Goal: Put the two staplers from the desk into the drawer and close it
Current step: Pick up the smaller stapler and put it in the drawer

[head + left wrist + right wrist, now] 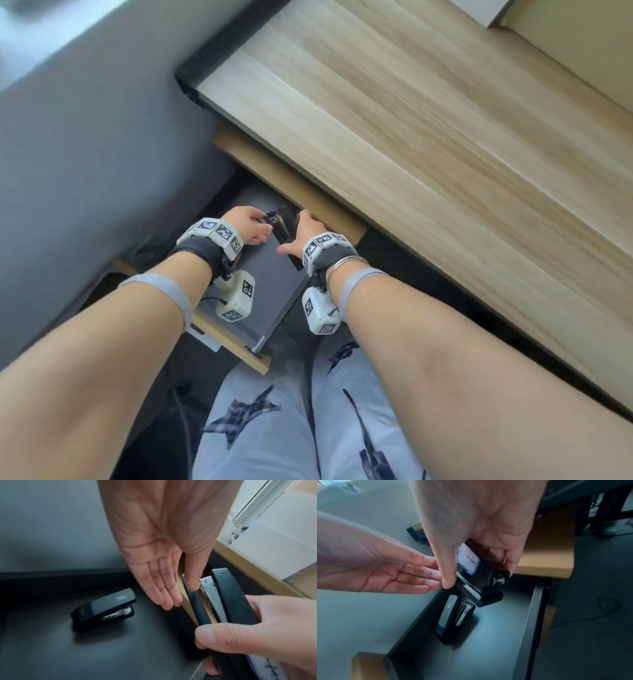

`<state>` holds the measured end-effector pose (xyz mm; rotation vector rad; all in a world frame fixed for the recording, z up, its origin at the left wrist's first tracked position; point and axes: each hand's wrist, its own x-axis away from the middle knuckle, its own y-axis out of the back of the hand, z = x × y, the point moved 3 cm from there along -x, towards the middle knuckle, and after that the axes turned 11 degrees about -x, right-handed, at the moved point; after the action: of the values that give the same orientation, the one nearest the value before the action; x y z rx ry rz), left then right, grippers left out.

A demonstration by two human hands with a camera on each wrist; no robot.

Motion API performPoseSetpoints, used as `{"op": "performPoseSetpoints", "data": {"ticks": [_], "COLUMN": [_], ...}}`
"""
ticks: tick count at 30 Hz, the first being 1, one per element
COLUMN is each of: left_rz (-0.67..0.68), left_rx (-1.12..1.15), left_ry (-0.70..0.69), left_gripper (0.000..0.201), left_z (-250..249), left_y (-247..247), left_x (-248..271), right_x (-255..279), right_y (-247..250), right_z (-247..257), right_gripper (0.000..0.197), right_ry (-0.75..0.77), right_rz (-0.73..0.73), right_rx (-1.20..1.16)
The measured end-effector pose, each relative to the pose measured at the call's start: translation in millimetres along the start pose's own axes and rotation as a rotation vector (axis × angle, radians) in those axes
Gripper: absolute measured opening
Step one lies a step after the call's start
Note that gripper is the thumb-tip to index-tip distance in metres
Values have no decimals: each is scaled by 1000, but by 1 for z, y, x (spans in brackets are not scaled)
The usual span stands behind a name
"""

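The drawer (274, 284) under the desk (411, 120) stands pulled out. A small black stapler (102, 609) lies on its dark floor (496, 635); in the head view it is hidden behind my left hand (255, 228). My right hand (301, 233) grips a long black stapler (279, 228) by its rear end, holding it tilted just above the drawer. In the right wrist view this long stapler (488, 588) hangs over the small stapler (452, 619). My left hand (181, 596) has straight fingers, and its thumb touches the long stapler's (229, 599) front end.
The drawer's wooden front panel (236, 346) is nearest my legs, with dark side walls (534, 615). The desk's edge overhangs the drawer's back. A grey wall (85, 137) runs along the left. Dark floor with cables (599, 615) lies to the right.
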<state>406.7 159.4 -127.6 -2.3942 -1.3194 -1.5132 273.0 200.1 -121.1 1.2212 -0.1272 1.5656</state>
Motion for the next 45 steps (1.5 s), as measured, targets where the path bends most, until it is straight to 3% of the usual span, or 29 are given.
{"op": "performPoseSetpoints", "data": {"ticks": [11, 20, 29, 35, 39, 45], "left_rz": [-49, -96, -96, -121, -148, -187], "left_rx": [-125, -436, -445, -431, -412, -419], "left_ry": [175, 157, 149, 180, 226, 311], "left_gripper": [39, 37, 35, 34, 33, 33], "left_z": [109, 138, 149, 156, 158, 154], "left_y": [2, 10, 10, 11, 13, 15], "left_x": [-47, -66, -74, -64, -50, -14], "right_x": [-66, -102, -112, -106, -96, -65], "right_y": [-90, -120, -141, -134, -115, -60], "right_z": [-34, -46, -43, -40, -35, -15], "right_gripper": [62, 54, 61, 53, 43, 35], "right_ry": [-281, -481, -459, -455, -408, -208], "right_rz": [-10, -129, -206, -205, -218, -203], "right_rx": [-110, -312, -406, -406, -325, -58]}}
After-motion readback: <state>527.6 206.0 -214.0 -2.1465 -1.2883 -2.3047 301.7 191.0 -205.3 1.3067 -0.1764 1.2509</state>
